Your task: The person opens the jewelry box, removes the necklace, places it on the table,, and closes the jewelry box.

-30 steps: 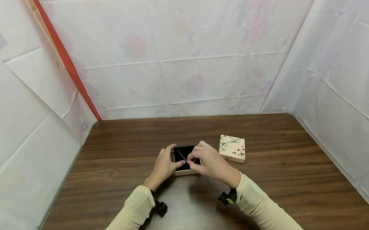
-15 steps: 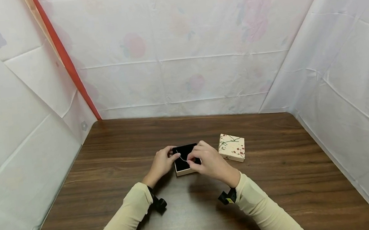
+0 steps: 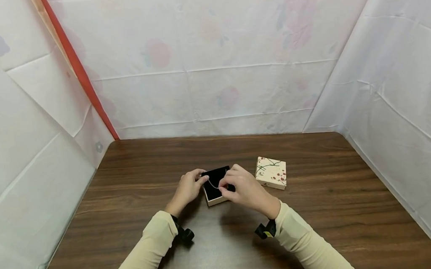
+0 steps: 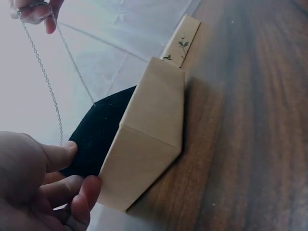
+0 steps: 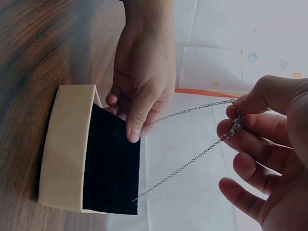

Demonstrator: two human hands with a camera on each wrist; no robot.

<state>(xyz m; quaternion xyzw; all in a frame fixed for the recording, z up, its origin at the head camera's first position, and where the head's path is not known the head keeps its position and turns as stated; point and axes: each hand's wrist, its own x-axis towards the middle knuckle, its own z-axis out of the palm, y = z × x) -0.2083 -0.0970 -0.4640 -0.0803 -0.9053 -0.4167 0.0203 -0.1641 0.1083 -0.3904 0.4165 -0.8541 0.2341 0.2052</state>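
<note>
A small cream box sits mid-table with a black pad tilted up in its opening. My left hand pinches the pad's left corner, thumb on the face and fingers behind. A thin silver chain necklace runs in two strands from the pad's edge, one strand beside the left thumb. Its bunched part is between the thumb and index finger of my right hand, raised over the box's right side. The other right fingers are loosely bent. How the strands are fixed behind the pad is hidden.
A cream lid printed with red blossoms and green stems lies right of the box. The brown wooden table is bordered by white cloth walls, with a red strip at the left corner.
The left thumb has shifted left, off the chain, to the pad's corner. The box has turned slightly and the pad's far edge has risen. The right hand stays in place, and two strands now show.
</note>
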